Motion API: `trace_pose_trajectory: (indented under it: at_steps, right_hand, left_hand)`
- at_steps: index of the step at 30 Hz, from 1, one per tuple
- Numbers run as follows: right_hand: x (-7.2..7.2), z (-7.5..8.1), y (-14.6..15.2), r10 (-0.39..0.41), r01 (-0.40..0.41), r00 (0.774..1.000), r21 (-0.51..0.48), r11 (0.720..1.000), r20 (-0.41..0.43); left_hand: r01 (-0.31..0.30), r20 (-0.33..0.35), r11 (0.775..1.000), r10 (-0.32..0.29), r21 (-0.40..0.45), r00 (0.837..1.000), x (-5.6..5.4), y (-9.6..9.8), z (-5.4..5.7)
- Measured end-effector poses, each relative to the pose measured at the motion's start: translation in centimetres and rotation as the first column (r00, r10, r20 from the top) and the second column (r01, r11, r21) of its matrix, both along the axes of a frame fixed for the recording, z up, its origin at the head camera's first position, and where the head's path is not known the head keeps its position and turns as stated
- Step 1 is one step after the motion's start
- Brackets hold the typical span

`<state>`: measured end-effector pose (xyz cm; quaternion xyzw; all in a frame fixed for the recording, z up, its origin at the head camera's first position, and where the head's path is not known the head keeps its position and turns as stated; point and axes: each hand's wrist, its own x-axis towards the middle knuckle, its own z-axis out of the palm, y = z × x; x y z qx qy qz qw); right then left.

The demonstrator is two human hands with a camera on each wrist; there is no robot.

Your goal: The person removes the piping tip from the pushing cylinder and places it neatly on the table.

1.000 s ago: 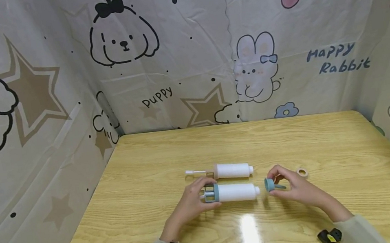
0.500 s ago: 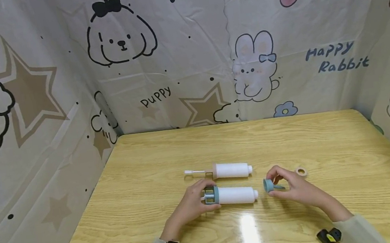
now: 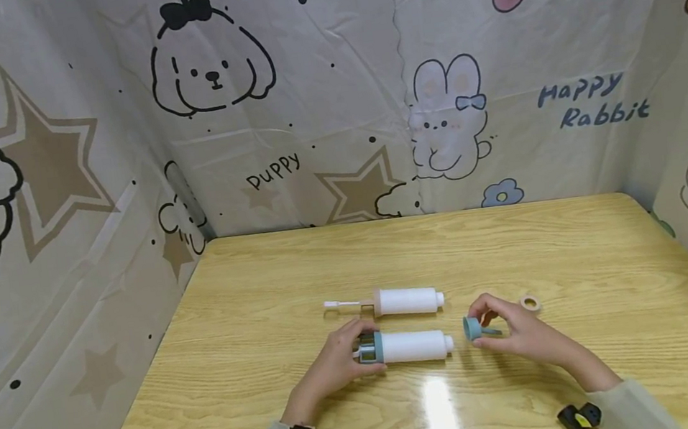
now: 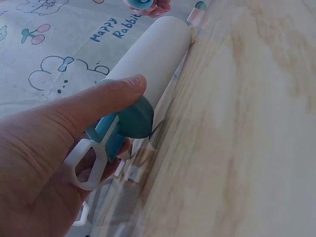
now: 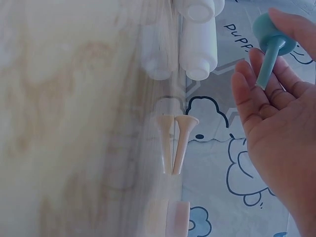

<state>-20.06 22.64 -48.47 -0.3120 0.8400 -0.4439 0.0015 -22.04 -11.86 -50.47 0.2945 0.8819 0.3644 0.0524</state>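
Observation:
My left hand [image 3: 341, 354] grips the teal collar [image 3: 380, 347] of a white syringe-like tube [image 3: 415, 346] lying sideways, thumb on one side and fingers on the other. A white ring-shaped plunger handle [image 4: 89, 165] sticks out beside the palm in the left wrist view. Off the tube's narrow tip, a small gap away, my right hand [image 3: 510, 327] holds a teal nozzle cap [image 3: 472, 328] between thumb and fingers. Its wide mouth faces the tube and its thin stem [image 5: 269, 61] points back toward the palm.
Just beyond lies a second white tube [image 3: 409, 300] with a beige collar and its white plunger [image 3: 344, 303] drawn out leftward. A beige ring [image 3: 530, 304] is behind my right hand. In the right wrist view a beige funnel-shaped piece [image 5: 184, 140] stands on the wooden table [image 3: 298, 264].
The held tube has come slightly nearer to me, and its teal collar has turned a little in my left hand. The right hand keeps nearly the same place with the cap.

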Motion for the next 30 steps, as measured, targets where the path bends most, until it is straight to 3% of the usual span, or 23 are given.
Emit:
trace_pose_trajectory:
  at_steps: [8,13,15,18,21,26,30]
  right_hand:
    - [0.1,0.0,-0.2,0.0,0.0,1.0,0.003,1.0,-0.003]
    - [0.1,-0.1,-0.2,-0.001,0.001,1.0,0.003,1.0,0.003]
    - [0.2,0.0,-0.2,-0.003,0.003,1.0,0.003,1.0,0.008]
    - [0.2,0.1,-0.4,-0.013,0.013,1.0,0.006,1.0,0.019]
    - [0.2,0.2,-0.6,-0.028,0.028,0.999,0.008,1.0,0.03]
    - [0.1,0.4,-1.3,-0.026,0.026,0.999,-0.004,1.0,0.023]
    - [0.1,0.4,-1.9,0.002,-0.001,0.999,-0.017,1.0,0.048]
  left_hand:
    - [-0.001,0.035,1.0,0.001,-0.014,0.999,0.2,-0.3,0.2]
    - [-0.027,0.06,0.999,0.026,0.025,0.998,0.6,-0.3,0.6]
    - [-0.037,0.041,0.998,0.035,0.047,0.999,0.7,-0.2,0.8]
    - [-0.057,-0.026,0.995,0.059,0.086,0.998,0.8,0.1,1.0]
    - [-0.041,-0.149,0.988,0.064,0.152,0.987,0.9,0.5,1.0]
    - [0.034,-0.369,0.978,0.045,0.206,0.928,0.9,1.6,1.1]
    - [0.09,-0.424,0.972,0.012,0.219,0.905,0.9,2.6,1.2]
